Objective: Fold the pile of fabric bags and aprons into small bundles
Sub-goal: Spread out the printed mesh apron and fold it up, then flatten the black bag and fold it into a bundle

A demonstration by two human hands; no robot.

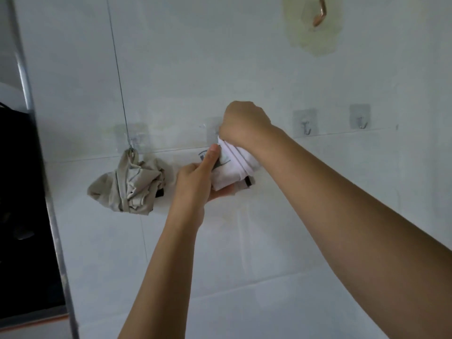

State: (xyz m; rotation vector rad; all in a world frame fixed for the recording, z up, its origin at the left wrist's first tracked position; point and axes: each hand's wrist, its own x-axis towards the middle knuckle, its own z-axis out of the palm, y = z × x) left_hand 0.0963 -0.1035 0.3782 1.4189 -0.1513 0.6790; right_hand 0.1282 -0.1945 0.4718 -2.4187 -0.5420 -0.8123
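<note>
A white fabric bundle [230,172] with dark printed marks is held up against the white tiled wall. My left hand [198,179] cups it from below, with the thumb pressed on its front. My right hand [244,126] pinches the bundle's top edge at a transparent adhesive hook that is mostly hidden behind the fingers. To the left, a beige fabric bundle [132,187] hangs crumpled from another adhesive hook [131,143].
Two bare adhesive hooks [305,127] [361,121] are stuck to the wall on the right. A copper hook [319,14] sits high up on a yellowed patch. A metal door frame [41,167] and a dark opening are at the left.
</note>
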